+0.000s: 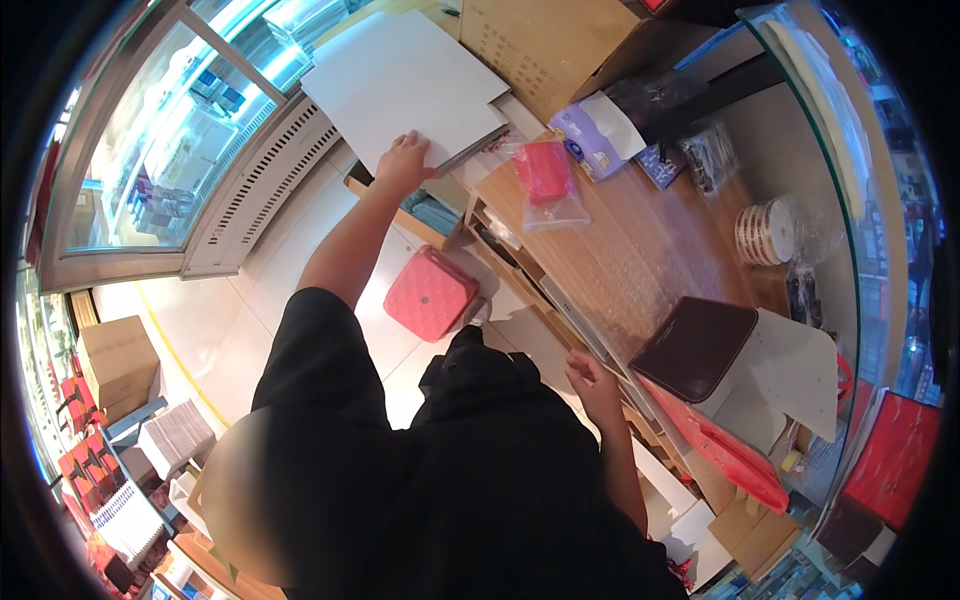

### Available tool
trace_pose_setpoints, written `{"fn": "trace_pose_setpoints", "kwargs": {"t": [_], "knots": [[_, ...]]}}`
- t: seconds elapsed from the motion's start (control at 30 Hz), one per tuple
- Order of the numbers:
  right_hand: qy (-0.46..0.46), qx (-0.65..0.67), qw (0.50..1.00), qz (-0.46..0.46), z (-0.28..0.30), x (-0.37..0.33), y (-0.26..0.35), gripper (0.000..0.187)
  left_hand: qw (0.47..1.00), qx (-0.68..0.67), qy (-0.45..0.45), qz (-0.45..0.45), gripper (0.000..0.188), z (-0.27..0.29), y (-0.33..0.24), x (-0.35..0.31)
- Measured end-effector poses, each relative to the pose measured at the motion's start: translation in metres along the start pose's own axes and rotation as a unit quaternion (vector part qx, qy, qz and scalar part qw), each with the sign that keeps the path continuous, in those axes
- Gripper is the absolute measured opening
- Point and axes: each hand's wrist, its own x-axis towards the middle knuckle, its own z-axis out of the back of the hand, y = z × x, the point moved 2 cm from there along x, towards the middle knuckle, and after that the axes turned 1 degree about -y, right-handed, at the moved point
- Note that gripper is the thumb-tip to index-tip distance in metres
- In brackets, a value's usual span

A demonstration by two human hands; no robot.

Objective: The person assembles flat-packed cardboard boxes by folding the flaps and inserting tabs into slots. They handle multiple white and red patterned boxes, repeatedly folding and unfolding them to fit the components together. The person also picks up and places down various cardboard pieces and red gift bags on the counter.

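Observation:
My left hand (404, 160) reaches forward and rests on the near edge of a stack of flat white boards (410, 80). Its fingers lie over the top board, with the thumb out to the side along the edge; it does not lift the stack. My right hand (592, 380) hangs low beside the front of the wooden counter (660, 240), its fingers loosely bent and nothing seen in them. A small red packet in a clear plastic bag (545, 175) lies on the counter, right of the boards.
A pink stool (430, 293) stands on the floor in front of me. At the back are a cardboard box (545, 50) and a purple tissue pack (597, 137). A ribbon roll (766, 233) and a dark brown folder (695, 350) sit at right. A glass showcase (150, 150) stands left.

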Motion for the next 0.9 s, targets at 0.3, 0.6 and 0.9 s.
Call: {"fn": "trace_pose_setpoints", "kwargs": {"t": [0.3,0.6,0.9], "knots": [[0.01,-0.001,1.0,-0.015,-0.001,0.0,-0.011,0.034,0.999,0.017,-0.019,-0.041,0.045,0.006,0.001,-0.01],[-0.003,0.012,0.999,-0.052,-0.001,-0.009,-0.04,0.037,0.972,-0.026,-0.216,0.084,0.04,-0.005,0.077,-0.042],[0.013,-0.027,0.998,-0.059,-0.004,-0.006,-0.043,0.038,0.771,-0.509,-0.094,0.371,0.033,-0.039,0.109,-0.027]]}}
